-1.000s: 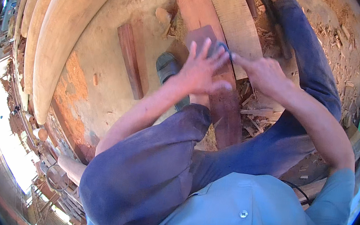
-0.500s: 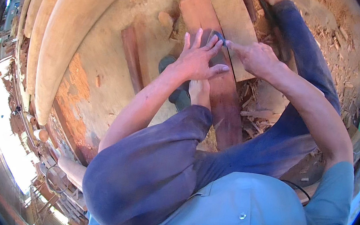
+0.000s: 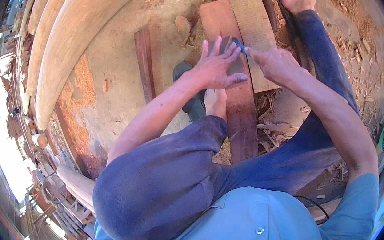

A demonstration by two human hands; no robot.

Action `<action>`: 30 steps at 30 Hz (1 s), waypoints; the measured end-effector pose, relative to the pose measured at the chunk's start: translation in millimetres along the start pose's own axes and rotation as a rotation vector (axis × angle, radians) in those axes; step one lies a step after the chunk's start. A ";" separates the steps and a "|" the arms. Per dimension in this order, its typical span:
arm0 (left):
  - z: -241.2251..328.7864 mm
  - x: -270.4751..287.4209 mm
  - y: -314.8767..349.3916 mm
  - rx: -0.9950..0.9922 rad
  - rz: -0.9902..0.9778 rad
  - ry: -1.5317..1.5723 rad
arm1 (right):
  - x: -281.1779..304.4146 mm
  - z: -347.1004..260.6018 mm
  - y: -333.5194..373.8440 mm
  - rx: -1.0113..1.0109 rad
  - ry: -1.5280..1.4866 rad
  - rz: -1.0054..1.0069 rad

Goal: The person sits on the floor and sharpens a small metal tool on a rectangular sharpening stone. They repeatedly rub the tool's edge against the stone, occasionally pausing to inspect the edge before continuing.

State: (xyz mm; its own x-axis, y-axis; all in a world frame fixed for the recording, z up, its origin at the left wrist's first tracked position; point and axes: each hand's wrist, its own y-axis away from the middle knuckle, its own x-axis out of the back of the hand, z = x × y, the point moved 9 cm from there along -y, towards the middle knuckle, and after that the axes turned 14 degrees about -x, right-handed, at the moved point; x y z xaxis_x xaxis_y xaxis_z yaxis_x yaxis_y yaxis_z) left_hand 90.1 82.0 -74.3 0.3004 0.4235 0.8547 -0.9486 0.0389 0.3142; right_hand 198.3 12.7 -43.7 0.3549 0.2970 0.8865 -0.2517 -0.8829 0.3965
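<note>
A long reddish-brown board [image 3: 242, 126] lies ahead of me, with my bare left foot [image 3: 216, 102] against its left edge. My left hand [image 3: 217, 70] is spread over the board, palm down, on a thin flat brownish-grey piece [image 3: 239, 66] mostly hidden beneath it. A small dark, bluish rounded edge [image 3: 236, 43] shows at the fingertips. My right hand [image 3: 276, 65] comes in from the right with its fingers curled and their tips at that edge. Whatever those fingers pinch is too small to make out.
A pale plank [image 3: 248, 20] lies along the board's right side. Left of them are a dark red wood strip [image 3: 145, 62], a sandal [image 3: 195, 106] and a wood offcut [image 3: 182, 23]. Large curved timbers [image 3: 82, 27] stand at the left. Wood chips [image 3: 271, 129] litter the ground.
The whole view has shifted slightly, so the boards sit a little lower and further right. Both hands keep nearly the same pose at the dark edge.
</note>
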 end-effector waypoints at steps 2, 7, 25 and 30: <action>23.7 -8.5 8.0 -0.064 -0.018 -0.007 | -15.0 5.7 19.7 0.067 -0.033 0.022; 51.3 -29.7 17.2 -0.137 -0.040 0.013 | -35.7 14.3 48.1 0.031 -0.050 -0.090; -15.5 1.4 -3.8 -0.015 0.086 -0.053 | 0.1 -0.2 -12.9 -0.050 0.001 0.025; 43.1 -39.1 30.0 -0.109 -0.029 -0.034 | -35.8 -3.0 59.8 -0.027 -0.042 -0.132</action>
State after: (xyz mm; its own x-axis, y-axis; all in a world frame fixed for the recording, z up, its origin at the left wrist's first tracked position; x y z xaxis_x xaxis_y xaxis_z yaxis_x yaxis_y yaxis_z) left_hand 54.2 27.5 -80.5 0.3297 0.3899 0.8598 -0.9440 0.1495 0.2941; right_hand 167.9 -49.6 -51.0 0.4239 0.3937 0.8157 -0.2242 -0.8269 0.5157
